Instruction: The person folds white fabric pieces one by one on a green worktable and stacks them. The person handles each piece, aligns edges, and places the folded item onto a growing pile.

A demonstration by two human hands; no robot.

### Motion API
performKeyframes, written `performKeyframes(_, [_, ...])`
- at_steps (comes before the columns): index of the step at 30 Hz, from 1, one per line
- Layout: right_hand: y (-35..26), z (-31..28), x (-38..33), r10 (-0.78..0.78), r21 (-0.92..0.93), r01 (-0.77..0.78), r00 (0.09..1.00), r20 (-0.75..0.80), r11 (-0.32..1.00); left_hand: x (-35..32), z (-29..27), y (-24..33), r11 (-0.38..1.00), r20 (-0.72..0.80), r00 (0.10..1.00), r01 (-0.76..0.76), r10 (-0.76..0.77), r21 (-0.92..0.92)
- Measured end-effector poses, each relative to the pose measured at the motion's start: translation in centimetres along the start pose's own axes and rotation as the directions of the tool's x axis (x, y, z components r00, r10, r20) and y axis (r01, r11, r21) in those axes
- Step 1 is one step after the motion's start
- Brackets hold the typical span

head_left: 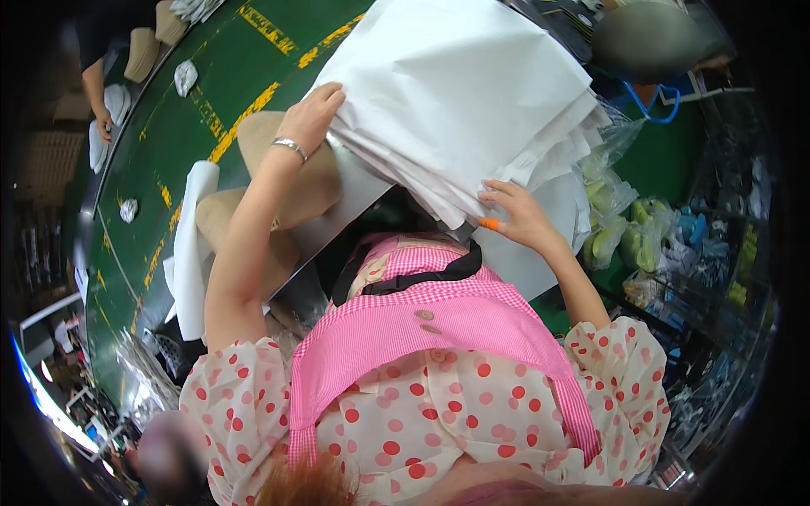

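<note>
White sheets (pixel 456 101) are cropped at the top; a dark rounded shape (pixel 645 42) is blurred.

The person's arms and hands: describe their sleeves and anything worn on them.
Both arms have loose, puffy, pale sleeves with red and pink dots, which leave the forearms bare. A silver-coloured bracelet circles the wrist of the left hand. The right hand wears a small orange covering, apparently on the thumb. Neither hand is gloved.
</note>
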State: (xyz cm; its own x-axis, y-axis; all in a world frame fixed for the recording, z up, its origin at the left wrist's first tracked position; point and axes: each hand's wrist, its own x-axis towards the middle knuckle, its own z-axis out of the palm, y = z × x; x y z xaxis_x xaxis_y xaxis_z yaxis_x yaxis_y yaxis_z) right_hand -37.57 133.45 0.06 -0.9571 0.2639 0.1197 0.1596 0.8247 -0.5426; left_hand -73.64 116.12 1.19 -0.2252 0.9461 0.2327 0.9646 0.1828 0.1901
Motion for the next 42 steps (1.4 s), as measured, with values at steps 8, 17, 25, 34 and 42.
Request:
performKeyframes(8, [0.9, 1.8, 13.1, -0.099, -0.212, 0.036, 0.950, -0.295, 0.977, 2.7, 1.4, 6.0, 0.973, 0.037, 0.999, 0.029, -0.038, 0.230])
performKeyframes(17, [5.5, 10.1, 15.7, -0.108, -0.504, 0.052, 0.991, -0.082, 0.862, -8.1, -8.9, 3.4, 0.931, -0.203, 0.910, 0.364, -0.360, -0.023])
performKeyframes(25, [0.8, 3.5, 19.0, 0.045, -0.001, -0.046, 0.980, -0.195, 0.999, -27.1, -15.7, 0.4, 0.296, 0.134, 0.264, 0.845, -0.955, 0.446])
performKeyframes(34, [-15.8, 2.1, 25.1, -0.255, 0.154, 0.276, 0.956, -0.144, 0.949, -29.1, -25.4, -4.0, 0.679, -0.386, 0.597, 0.726, -0.703, -0.114])
performKeyframes(42, [-21.9, 6.5, 28.8, -0.310, 0.314, 0.292, 0.951, 0.007, 0.904, -21.8, -35.4, -3.3, 0.864, -0.458, 0.741, 0.481, -0.490, -0.145])
